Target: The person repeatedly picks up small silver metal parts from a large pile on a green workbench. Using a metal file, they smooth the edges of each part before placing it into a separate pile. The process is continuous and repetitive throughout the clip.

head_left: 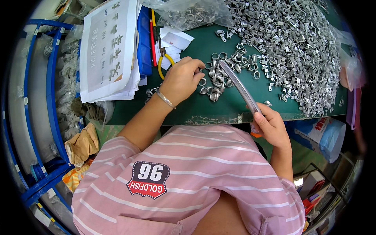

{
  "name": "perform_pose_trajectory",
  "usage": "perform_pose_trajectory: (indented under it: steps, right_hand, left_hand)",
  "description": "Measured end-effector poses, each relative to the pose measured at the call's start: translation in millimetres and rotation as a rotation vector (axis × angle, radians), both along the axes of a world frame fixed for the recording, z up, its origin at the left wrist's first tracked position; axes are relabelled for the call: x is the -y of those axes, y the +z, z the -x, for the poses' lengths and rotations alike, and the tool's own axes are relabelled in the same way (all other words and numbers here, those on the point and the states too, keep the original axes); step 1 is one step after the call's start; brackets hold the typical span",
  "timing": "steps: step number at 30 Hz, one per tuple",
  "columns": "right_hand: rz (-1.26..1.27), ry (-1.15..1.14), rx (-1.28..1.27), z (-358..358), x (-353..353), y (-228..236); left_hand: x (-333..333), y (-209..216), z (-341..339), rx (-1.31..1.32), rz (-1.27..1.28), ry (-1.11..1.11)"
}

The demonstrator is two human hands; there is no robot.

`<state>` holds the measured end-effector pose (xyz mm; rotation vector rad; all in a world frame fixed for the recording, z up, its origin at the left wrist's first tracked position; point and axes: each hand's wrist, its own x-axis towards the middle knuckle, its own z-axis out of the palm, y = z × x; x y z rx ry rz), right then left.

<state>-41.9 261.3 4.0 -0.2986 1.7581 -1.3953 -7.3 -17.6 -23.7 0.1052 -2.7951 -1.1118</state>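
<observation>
My right hand [272, 123] is closed round the lower end of a long grey metal stick with fine markings [241, 88]. The stick slants up and left, its far tip over a loose heap of silvery metal rings [217, 80]. At the left edge of that heap is my left hand [183, 76], its fingers curled in and thumb and forefinger close together. Whatever lies between those fingertips, if anything, I cannot make out. Behind the left hand, yellow-handled pliers [166, 62] lie beside small white paper slips [174, 41].
A big pile of small metal pieces [297, 51] covers the right of the green table [156, 113]. A clear bag of rings [192, 13] lies at the back. Left are printed sheets [105, 51], a blue tray [144, 47], a red pencil [152, 43] and blue shelving [51, 74].
</observation>
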Motion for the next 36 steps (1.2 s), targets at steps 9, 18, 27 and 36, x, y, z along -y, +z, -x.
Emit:
perform_pose_trajectory:
  steps: [9,18,27,36]
  right_hand:
    - [0.024,0.010,0.005,-2,-1,-4]
    - [0.024,0.027,0.014,-4,5,0]
    - [-0.025,0.078,-0.011,-6,11,1]
    - [-0.049,0.121,-0.133,-8,13,-3]
  left_hand:
    - [1,-3,6,0.030,0.067,0.084]
    - [2,13,7,0.073,-0.782,0.103]
    - [1,5,-2,0.180,-1.670,-0.077]
    - [-7,8,-4,0.041,-1.457,-0.009]
